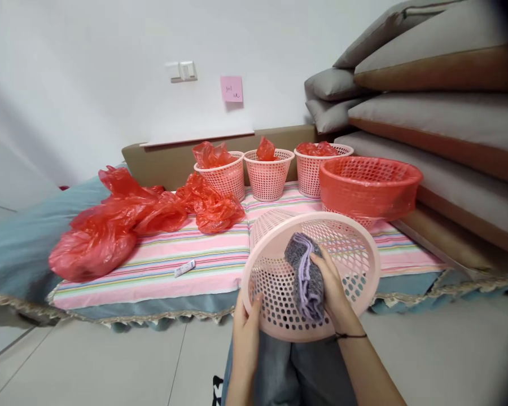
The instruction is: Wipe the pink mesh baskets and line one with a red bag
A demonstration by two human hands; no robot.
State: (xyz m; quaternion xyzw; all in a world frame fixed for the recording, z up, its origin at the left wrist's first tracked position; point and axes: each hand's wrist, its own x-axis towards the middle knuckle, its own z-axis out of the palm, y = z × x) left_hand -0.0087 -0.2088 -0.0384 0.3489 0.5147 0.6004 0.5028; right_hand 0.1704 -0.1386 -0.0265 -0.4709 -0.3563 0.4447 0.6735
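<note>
My left hand (246, 331) grips the near rim of a pink perforated plastic basket (355, 248), tilted with its opening toward me over my lap. My right hand (335, 293) reaches inside the basket and presses a folded grey and lilac cloth (303, 270) against its inner wall, fingers closed on the cloth.
A striped pink sheet (211, 262) covers a low bed. On it lie crumpled red plastic bags (122, 220), three pink baskets (267, 172) holding red bags, a larger basket lined with a red bag (369, 183) and a small white tube (184, 268). Stacked cushions (440, 113) rise at right.
</note>
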